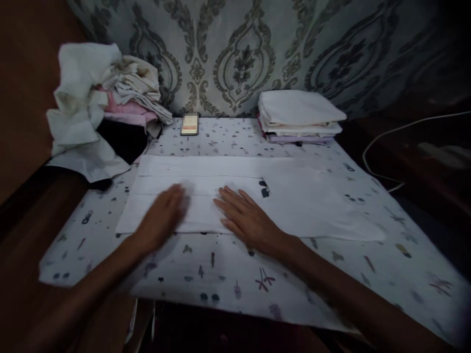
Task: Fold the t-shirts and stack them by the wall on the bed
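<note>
A white cloth [312,206], like a folded garment, lies flat across the table with its long side running left to right. Its left part is folded over in layers, and a dark patch shows by the layers' right edge. My right hand [246,215] rests palm down on the near middle of the cloth, fingers spread. Over the left part of the same cloth is my left hand [164,215], tilted on its side and blurred by motion. Its fingers look stretched out, with nothing seen in them; whether it presses the cloth is unclear.
A loose heap of clothes [84,108] stands at the back left. Folded white cloths [300,110] are stacked at the back right. Between them a phone [189,124] leans near the patterned wall. A printed sheet [235,284] covers the table. A white cable [379,135] hangs at right.
</note>
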`<state>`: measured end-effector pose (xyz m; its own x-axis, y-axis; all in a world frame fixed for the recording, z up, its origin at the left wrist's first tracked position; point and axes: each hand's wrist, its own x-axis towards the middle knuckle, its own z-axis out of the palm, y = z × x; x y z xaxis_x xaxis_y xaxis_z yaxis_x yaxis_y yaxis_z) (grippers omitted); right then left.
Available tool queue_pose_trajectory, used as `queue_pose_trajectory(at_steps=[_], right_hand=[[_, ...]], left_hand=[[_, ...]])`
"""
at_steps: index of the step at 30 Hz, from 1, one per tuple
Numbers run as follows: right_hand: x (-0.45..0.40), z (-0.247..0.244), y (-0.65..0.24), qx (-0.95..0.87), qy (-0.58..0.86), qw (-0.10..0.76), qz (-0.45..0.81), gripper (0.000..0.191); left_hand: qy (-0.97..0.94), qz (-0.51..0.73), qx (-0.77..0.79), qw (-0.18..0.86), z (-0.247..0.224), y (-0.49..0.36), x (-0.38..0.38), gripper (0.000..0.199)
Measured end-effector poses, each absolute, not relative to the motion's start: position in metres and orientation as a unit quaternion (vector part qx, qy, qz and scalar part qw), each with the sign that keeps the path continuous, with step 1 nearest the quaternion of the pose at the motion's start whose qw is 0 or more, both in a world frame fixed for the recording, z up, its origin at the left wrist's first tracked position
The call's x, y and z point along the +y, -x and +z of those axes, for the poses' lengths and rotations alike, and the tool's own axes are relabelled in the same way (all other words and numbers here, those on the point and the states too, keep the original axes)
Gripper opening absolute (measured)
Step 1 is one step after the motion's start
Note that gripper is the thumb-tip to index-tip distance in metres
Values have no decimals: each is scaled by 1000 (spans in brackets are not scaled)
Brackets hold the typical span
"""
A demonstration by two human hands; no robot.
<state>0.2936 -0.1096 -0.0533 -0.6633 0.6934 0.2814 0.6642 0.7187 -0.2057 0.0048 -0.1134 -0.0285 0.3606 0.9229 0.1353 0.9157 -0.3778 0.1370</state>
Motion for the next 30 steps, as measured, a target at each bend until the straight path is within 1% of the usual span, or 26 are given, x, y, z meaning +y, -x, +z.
queue_pose_trajectory(at_steps=[2,4,8,11,14,16,19,21,23,26,28,30], right_hand=[[-113,-56,-278,-923,345,165,47,52],[-114,-60,-270,-927,337,159,45,55],[-113,-63,-270,-924,344,163,43,56],[-112,-64,-271,-922,343,172,49,58],[-114,-66,-272,-921,339,185,47,59],[-114,-66,-273,-922,335,189,45,56],[-102,-56,-270,-923,326,194,64,44],[-79,-42,-256,-919,322,204,100,39],[-45,-27,-229,-911,319,214,149,36],[19,-11,-165,-899,317,206,220,28],[58,-9,-122,-883,369,189,220,28],[83,-13,-88,-875,392,184,218,31]], left_hand=[[-870,84,486,19,-45,-18,-113,52],[-885,74,459,5,-55,-15,-112,61],[-843,49,536,-8,-57,32,-111,74],[-811,35,584,-3,-55,67,-110,76],[-798,43,601,15,-54,84,-111,74],[-794,70,603,40,-52,88,-112,72],[-763,153,622,82,-44,92,-116,64],[-717,209,657,101,-36,97,-121,58],[-670,228,696,119,-28,102,-127,55],[-624,199,740,154,-17,104,-135,55],[-619,184,747,158,-12,103,-137,54],[-640,188,733,138,-9,103,-130,50]])
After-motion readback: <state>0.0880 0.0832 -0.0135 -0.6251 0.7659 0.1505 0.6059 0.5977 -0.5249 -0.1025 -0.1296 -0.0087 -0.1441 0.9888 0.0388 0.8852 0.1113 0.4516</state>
